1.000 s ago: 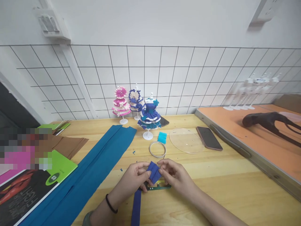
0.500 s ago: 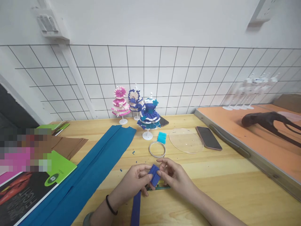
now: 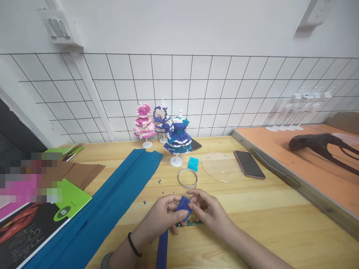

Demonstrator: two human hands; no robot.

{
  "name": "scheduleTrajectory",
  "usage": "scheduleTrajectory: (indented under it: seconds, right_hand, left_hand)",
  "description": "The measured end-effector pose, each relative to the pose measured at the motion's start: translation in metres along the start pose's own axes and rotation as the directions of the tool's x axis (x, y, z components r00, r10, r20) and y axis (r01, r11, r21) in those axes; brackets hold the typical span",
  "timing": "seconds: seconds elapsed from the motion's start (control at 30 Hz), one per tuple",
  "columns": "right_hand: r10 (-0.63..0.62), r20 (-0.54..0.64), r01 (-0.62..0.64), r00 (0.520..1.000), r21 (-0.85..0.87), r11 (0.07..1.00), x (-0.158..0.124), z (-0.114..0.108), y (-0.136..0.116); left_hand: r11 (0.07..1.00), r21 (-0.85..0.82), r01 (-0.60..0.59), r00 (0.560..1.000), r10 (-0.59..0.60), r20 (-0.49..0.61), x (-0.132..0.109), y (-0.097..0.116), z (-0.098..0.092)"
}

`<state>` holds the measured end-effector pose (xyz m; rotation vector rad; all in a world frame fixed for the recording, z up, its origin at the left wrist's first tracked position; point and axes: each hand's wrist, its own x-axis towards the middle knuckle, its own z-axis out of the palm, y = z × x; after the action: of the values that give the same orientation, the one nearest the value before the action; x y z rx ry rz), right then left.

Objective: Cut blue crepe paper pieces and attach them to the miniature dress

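A small folded piece of purple-blue crepe paper [image 3: 183,204] is pinched between both hands over the wooden table. My left hand [image 3: 165,213] grips its left side, the thumb lying across its face. At its right edge, my right hand [image 3: 209,209] pinches it between thumb and fingers. A flat purple-blue strip [image 3: 162,248] runs from under my left hand toward the near edge. Beneath the hands lies a green object [image 3: 193,223], mostly covered, so its kind is hidden. Just beyond them is a silvery ring-shaped roll [image 3: 187,178].
Mini dress forms in blue [image 3: 178,138] and pink [image 3: 144,123] paper dresses stand behind, with another between them. A long teal paper sheet [image 3: 112,198] lies left. Rightward are a turquoise piece [image 3: 193,164], a clear disc [image 3: 221,168], a phone [image 3: 249,164] and an orange-topped case [image 3: 269,149].
My left thumb has slid right across the folded paper, covering more of it. My right hand keeps its pinch in nearly the same place.
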<state>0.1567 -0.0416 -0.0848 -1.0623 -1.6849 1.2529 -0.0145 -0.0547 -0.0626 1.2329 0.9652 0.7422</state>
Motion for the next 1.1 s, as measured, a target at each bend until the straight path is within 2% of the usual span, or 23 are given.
scheduleTrajectory:
  seconds: [0.23,0.5,0.87,1.1]
  right_hand:
    - [-0.04,-0.008,0.04,0.999,-0.045,0.998,-0.0018,0.0023,-0.0017]
    - [0.045,-0.013,-0.044,0.999,0.082,0.996,0.0012,0.0028,-0.0043]
    - [0.034,-0.003,-0.033,0.999,0.131,0.991,0.0016,0.0031,0.0044]
    - [0.059,0.015,-0.061,0.998,0.187,0.98,0.0019,0.0038,-0.001]
  left_hand:
    - [1.0,0.004,-0.003,0.999,0.003,-0.053,0.0008,0.001,0.0021]
    - [1.0,-0.004,-0.002,0.999,0.002,-0.045,0.0025,-0.004,0.0]
    - [1.0,-0.011,0.006,0.999,-0.006,-0.045,0.0021,-0.0036,-0.0033]
    - [1.0,-0.002,0.002,0.999,-0.002,-0.041,0.0024,-0.0037,-0.0035]
